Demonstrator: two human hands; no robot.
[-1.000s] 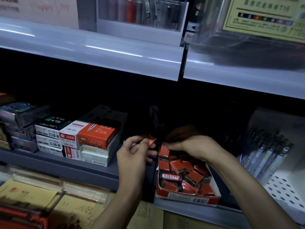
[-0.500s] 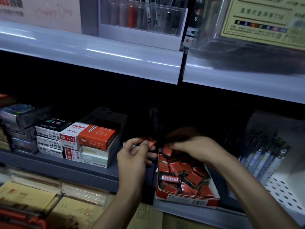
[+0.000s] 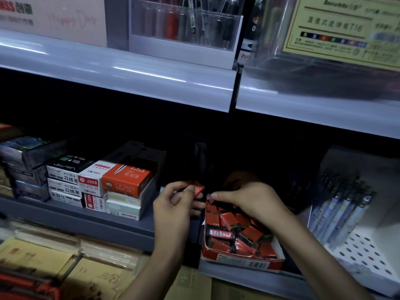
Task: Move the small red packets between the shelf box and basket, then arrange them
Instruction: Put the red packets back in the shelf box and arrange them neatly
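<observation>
An open red and white shelf box (image 3: 242,262) stands on the lower shelf, filled with several small red packets (image 3: 227,221) lying at mixed angles. My left hand (image 3: 173,204) is just left of the box and pinches one small red packet (image 3: 198,188) between thumb and fingers. My right hand (image 3: 249,200) reaches over the box's far left corner, fingers curled down among the packets; what it pinches is hidden. No basket is in sight.
Stacked pen boxes (image 3: 121,185) sit left on the same shelf. A white perforated rack of pens (image 3: 346,208) stands at the right. The upper shelf edge (image 3: 129,79) overhangs. Cardboard cartons (image 3: 43,256) lie below at the left.
My right hand has shifted slightly left over the box's far corner. My left hand still holds its packet in nearly the same spot.
</observation>
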